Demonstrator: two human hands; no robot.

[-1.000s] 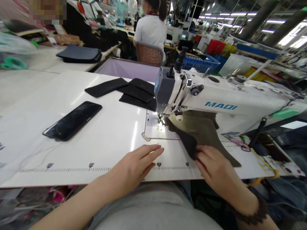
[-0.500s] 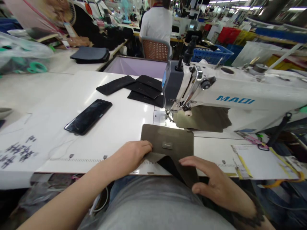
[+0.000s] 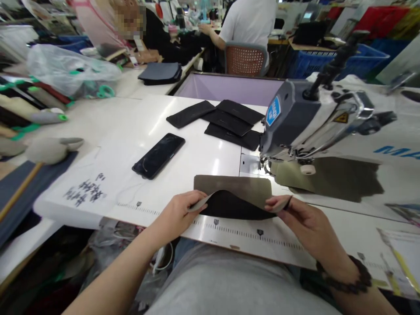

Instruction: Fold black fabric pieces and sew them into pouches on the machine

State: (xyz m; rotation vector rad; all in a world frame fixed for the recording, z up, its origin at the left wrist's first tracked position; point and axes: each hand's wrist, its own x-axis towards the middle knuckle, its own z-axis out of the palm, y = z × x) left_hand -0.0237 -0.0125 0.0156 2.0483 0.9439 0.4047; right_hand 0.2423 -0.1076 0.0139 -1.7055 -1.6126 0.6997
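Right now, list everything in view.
Held fabric panel: one, olive and black, centre
Loose fabric: count unclear, olive, under machine arm
Sewing machine: one, mostly white, right
Fabric pieces: four-plus, black, left of machine
Smartphone: one, black, left of panel
Table: one, white, below
Plastic bag: one, clear, far left
Chair: one, brown, behind table
Basket: one, blue, behind machine
Co-worker at chair: one, white-shirted, background
Bracelet: one, dark, right wrist
Left hand: one, bare, panel's left end
Right hand: one, bare, panel's right end

From afar I see a white table [image 3: 203, 155] streaked with light, a chair [image 3: 244, 60] with a brown holed back at top centre, and a blue basket [image 3: 303, 65] upper right.
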